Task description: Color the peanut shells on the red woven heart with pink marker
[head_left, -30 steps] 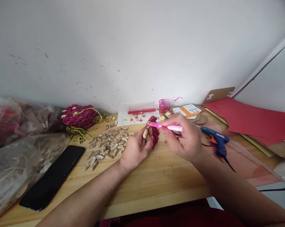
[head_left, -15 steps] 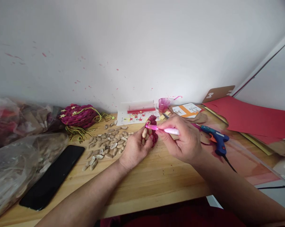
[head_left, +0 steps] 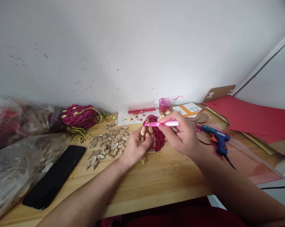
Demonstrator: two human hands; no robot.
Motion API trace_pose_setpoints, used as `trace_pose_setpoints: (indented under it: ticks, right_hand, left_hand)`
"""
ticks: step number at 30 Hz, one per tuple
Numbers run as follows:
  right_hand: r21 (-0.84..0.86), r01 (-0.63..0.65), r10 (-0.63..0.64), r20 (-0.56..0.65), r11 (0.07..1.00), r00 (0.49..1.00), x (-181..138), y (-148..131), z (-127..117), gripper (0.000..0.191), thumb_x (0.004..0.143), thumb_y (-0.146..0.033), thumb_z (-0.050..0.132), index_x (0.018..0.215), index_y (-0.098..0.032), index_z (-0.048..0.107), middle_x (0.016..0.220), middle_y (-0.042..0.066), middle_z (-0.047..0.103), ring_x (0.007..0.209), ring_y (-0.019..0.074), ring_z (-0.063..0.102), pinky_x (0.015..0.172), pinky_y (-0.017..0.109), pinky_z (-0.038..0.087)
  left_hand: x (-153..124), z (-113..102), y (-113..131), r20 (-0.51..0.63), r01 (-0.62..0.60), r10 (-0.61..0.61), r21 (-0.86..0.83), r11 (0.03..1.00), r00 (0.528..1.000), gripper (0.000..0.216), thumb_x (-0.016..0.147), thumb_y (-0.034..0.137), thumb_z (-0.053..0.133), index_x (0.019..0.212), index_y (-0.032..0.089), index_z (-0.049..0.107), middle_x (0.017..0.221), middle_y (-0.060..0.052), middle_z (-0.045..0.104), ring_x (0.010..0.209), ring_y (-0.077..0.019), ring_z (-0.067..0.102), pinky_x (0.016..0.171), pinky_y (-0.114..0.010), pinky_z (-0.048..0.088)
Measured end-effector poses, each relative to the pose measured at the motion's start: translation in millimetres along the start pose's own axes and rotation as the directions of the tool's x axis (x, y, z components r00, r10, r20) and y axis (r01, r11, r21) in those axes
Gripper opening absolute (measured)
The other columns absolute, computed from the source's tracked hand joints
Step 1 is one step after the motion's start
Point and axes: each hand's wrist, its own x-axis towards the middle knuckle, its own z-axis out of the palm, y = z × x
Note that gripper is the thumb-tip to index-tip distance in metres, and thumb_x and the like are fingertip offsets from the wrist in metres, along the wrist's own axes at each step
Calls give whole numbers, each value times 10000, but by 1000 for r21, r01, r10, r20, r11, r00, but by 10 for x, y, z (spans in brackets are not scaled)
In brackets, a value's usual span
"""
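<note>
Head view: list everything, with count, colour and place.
Peanut-studded craft piece: 1, dark red and tan, centre
Pen-shaped brush: 1, pink and white, centre
Loose peanuts: dozens, tan, centre-left
Star-decorated bundle: 1, magenta, back left
Smartphone: 1, black, front left
Plastic bags: at least 2, clear, far left
Star sheet: 1, white, back centre
Cup: 1, pink, back centre
Card: 1, white and orange, right of cup
Glue gun: 1, blue and orange, right
Paper sheets: count unclear, red, back right
Upright cardboard: 1, brown, back right
Table: 1, pale wood, beneath
Back wall: 1, white, behind
Left hand: 1, bare, holding craft piece
Right hand: 1, bare, holding brush
</note>
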Motion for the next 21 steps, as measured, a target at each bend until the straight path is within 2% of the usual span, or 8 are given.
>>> trace_pose_setpoints:
  ticks: [7, 13, 21]
  right_hand:
    - [-68, 8, -10, -27, 998, 1000, 0, 48, -27, 63, 976, -202, 680, 971, -234, 625, 880, 12, 736, 788, 158, 697, 738, 318, 528]
    - [-2, 23, -23, 30, 1000, 999, 9, 47, -7, 44, 993, -208, 666, 977, -232, 632, 862, 9, 736, 748, 145, 688, 720, 310, 530]
    - [-10, 0, 0, 17, 1000, 1000, 14, 47, -18, 48, 979, -197, 676, 966, -229, 644, 873, 6, 741, 748, 142, 683, 728, 306, 527]
  left_hand:
    - [18, 9, -10, 26, 77, -75, -131, 988, 997, 307, 864, 438, 739, 971, 159, 670, 881, -51, 701, 741, -167, 608, 714, -294, 540]
    - [8, 18, 11, 24, 82, -79, -145, 986, 997, 321, 838, 450, 766, 929, 161, 661, 809, -30, 679, 684, -144, 577, 648, -268, 518]
    - [8, 40, 58, 40, 145, -139, -222, 964, 989, 382, 768, 491, 817, 878, 165, 650, 704, 0, 655, 566, -111, 530, 552, -242, 465]
